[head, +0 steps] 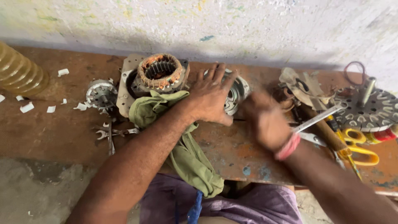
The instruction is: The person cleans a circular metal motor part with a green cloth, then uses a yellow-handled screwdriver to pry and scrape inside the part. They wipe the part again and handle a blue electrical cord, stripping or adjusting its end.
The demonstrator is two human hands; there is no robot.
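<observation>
1. Two hands of yours meet over a round metal motor cover [237, 93] near the back edge of the bench [49, 132], about midway along it.
2. Your left hand [211, 97] lies flat on the cover, fingers spread toward the wall.
3. Your right hand [265, 120] is blurred just right of the cover; you cannot tell whether it is closed or what it grips. A pink band [289, 146] sits at its wrist.
4. A green rag [188, 155] runs under your left forearm and hangs over the front edge.
5. Left of the cover stands a stator [159, 72] with copper windings, on a grey plate.
6. Farther left lie a small rotor [101, 93], some spanners [110, 133], white scraps and, at the left end, a yellow bottle [18, 72].
7. Toward the right end lie a wrench [317, 118], yellow-handled scissors [360, 143] and a slotted disc [367, 110] with a shaft.
</observation>
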